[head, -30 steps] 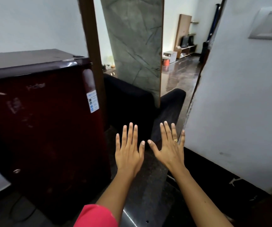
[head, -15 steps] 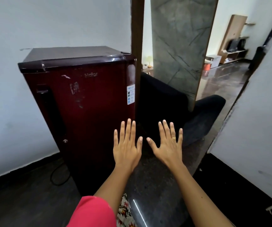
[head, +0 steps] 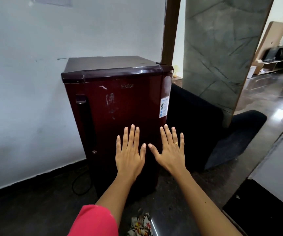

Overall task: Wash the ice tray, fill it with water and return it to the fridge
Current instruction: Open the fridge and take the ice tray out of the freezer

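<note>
Glossy maroon fridge (head: 130,103) — boxy, door closed, front scuffed white
My left hand (head: 130,155) and right hand (head: 169,154) flat, fingers spread straight; both holding nothing

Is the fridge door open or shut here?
Shut: the fridge door sits flush, with no gap or interior showing, and neither the left hand nor the right hand touches its handle.

A small dark-red glossy fridge (head: 118,106) stands shut against a pale wall (head: 26,82). Before it, left hand (head: 130,155) and right hand (head: 169,154) spread flat (thumbs nearly meeting), holding nothing.
</note>
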`<state>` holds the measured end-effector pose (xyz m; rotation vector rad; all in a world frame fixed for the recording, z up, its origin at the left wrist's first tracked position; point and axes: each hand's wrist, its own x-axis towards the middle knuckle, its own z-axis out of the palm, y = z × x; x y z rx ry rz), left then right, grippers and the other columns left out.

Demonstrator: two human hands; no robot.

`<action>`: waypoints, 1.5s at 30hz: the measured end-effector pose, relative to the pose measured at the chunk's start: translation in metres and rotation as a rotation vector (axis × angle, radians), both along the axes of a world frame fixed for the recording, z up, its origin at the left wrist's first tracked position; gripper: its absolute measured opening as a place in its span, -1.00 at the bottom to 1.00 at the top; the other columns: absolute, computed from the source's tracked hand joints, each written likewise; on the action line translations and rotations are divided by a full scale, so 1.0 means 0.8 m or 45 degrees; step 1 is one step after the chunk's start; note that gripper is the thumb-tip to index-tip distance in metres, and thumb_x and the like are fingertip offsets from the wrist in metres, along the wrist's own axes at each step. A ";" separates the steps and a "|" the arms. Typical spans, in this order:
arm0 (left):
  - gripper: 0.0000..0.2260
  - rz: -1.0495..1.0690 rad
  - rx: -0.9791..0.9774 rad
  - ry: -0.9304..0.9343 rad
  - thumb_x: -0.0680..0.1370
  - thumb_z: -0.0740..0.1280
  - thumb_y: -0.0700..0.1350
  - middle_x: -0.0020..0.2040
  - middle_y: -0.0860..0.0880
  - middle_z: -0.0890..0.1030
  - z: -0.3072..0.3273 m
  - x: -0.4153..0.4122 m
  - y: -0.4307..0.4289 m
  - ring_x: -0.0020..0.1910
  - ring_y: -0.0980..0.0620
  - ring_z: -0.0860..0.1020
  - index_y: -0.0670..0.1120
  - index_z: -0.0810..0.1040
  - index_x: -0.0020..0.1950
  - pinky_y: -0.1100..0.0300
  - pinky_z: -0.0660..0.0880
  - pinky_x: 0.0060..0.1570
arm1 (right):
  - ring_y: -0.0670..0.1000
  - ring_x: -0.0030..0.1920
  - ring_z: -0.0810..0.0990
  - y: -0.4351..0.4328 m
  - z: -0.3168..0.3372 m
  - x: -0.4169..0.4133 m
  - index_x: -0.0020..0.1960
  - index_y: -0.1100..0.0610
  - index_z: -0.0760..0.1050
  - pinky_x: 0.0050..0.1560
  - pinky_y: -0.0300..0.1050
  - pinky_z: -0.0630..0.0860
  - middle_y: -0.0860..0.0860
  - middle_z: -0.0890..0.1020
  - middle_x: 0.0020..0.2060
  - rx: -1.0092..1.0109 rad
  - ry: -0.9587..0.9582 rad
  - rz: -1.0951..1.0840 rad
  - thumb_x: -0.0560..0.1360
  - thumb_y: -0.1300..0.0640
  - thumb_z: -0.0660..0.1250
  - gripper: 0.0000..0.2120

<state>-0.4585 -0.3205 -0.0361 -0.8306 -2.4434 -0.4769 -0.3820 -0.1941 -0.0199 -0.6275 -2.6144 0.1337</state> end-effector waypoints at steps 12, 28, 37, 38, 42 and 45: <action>-0.46 0.130 0.040 -0.033 0.60 -0.04 0.12 0.54 -0.04 0.09 -0.005 -0.117 -0.076 0.51 0.02 -0.03 -0.07 0.05 0.54 0.04 -0.18 0.45 | -0.06 0.46 -0.40 -0.070 0.006 -0.132 0.53 0.05 -0.19 0.34 -0.05 -0.58 -0.06 -0.19 0.53 0.032 -0.026 0.123 0.40 -0.39 -0.29 -0.18; -0.44 0.186 0.288 -0.134 0.55 -0.16 0.14 0.54 0.04 -0.08 0.024 -0.262 -0.146 0.51 0.12 -0.18 -0.03 -0.12 0.52 0.15 -0.30 0.45 | -0.02 0.52 -0.22 -0.136 0.035 -0.301 0.53 0.05 -0.04 0.43 -0.01 -0.37 -0.04 -0.02 0.54 -0.514 0.155 0.377 0.55 -0.18 0.14 -0.32; -0.51 -0.087 0.890 -0.630 0.65 0.04 -0.01 0.55 0.04 0.02 0.051 -0.337 -0.150 0.52 0.08 0.00 0.01 -0.04 0.54 0.10 0.00 0.45 | 0.05 0.41 0.26 -0.173 0.067 -0.367 0.47 0.05 0.13 0.41 0.13 0.24 0.02 0.24 0.42 -0.914 0.308 0.564 0.50 -0.11 0.28 -0.36; -0.52 -0.122 0.956 -0.687 0.65 0.04 -0.01 0.55 0.04 0.04 0.055 -0.343 -0.147 0.52 0.07 0.03 0.01 -0.02 0.54 0.11 0.04 0.45 | 0.05 0.38 0.30 -0.175 0.069 -0.373 0.45 0.07 0.17 0.38 0.12 0.28 0.03 0.27 0.38 -0.943 0.330 0.558 0.49 -0.11 0.31 -0.37; -0.54 -0.188 1.130 -0.818 0.65 0.05 0.02 0.52 -0.01 0.18 0.071 -0.365 -0.138 0.48 0.03 0.17 -0.01 0.07 0.53 0.10 0.16 0.44 | -0.03 0.19 0.46 -0.175 0.076 -0.380 0.36 0.14 0.21 0.12 -0.25 0.45 0.01 0.43 0.21 -1.064 0.374 0.549 0.48 -0.05 0.35 -0.43; -0.54 -0.168 1.187 -0.824 0.64 0.05 0.06 0.49 -0.05 0.23 0.075 -0.378 -0.133 0.45 0.00 0.24 -0.05 0.15 0.51 0.18 0.20 0.36 | -0.13 0.01 0.48 -0.175 0.078 -0.378 0.34 0.15 0.18 -0.23 -0.49 0.40 -0.09 0.44 0.06 -1.134 0.328 0.594 0.51 0.00 0.32 -0.48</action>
